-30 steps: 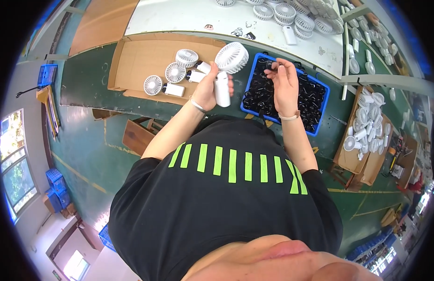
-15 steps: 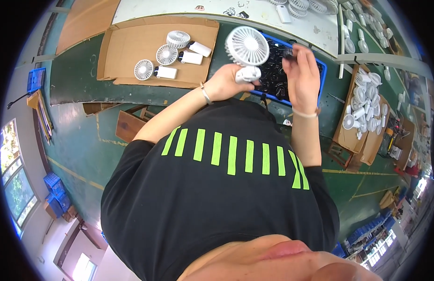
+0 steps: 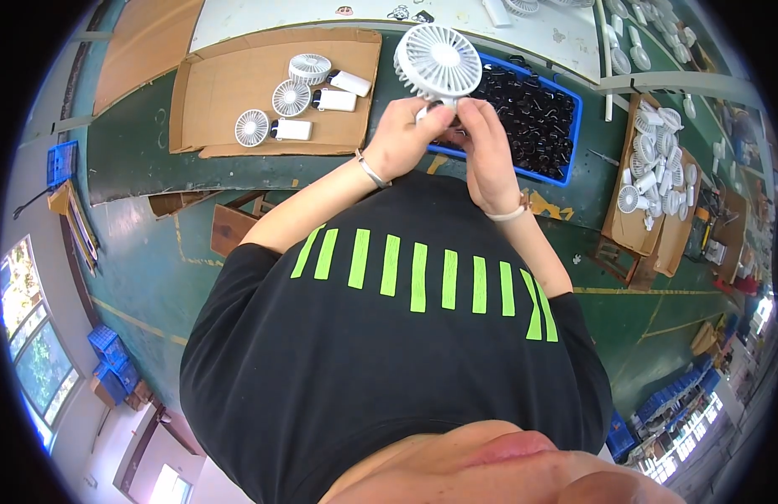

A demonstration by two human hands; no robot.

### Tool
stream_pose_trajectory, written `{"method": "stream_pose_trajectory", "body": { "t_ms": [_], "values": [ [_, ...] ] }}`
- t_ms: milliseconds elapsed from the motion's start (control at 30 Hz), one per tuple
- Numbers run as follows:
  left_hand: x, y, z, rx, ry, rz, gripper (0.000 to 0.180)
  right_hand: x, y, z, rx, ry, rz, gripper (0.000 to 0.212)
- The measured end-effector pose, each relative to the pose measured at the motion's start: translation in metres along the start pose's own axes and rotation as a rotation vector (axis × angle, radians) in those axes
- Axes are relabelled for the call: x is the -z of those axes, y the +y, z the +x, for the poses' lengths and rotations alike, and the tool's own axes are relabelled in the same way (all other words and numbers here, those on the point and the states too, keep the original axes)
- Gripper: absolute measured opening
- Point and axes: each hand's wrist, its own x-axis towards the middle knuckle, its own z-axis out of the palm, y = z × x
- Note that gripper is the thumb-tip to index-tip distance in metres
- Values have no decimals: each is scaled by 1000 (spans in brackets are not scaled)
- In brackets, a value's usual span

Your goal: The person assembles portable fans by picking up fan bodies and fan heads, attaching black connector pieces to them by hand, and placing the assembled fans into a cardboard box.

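Observation:
My left hand [image 3: 403,139] is closed around the short handle of a white handheld fan [image 3: 440,60], whose round grille head points up and away from me. Against that handle, just below the head, the fingertips of my right hand [image 3: 488,149] are pinched together. A bit of black shows between the two hands; most of the small black part that the right fingers held is hidden there. Beside and behind my right hand lies a blue-rimmed tray [image 3: 577,126] filled with small, glossy black pieces [image 3: 532,109].
Left of my hands, a shallow cardboard tray [image 3: 212,92] holds 3 white fans, heads folded beside their handles, including one fan [image 3: 252,128] at the near side. To the right, a cardboard box [image 3: 622,231] is heaped with white fans [image 3: 655,160]. A white board [image 3: 305,13] runs along the back.
My right hand has moved left from over the blue tray to the fan's handle, bringing the small black part. The fan has shifted slightly up in the picture, still in my left hand.

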Motion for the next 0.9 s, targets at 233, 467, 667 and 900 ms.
{"method": "stream_pose_trajectory", "body": {
  "t_ms": [233, 467, 667, 900],
  "values": [
    [-2, 6, 0, 422, -245, -637, 47, -4, -4, 7, -268, -152, 154, 34],
    [7, -1, 3, 613, -355, -795, 52, 18, 18, 26, 81, -147, -72, 47],
    [-3, -6, 3, 715, -369, -986, 66, 45, -3, 50, 131, -133, 173, 39],
    [36, -54, 27, 264, 162, 59, 46, 67, 22, 93, -27, -154, -372, 38]
  ]
}}
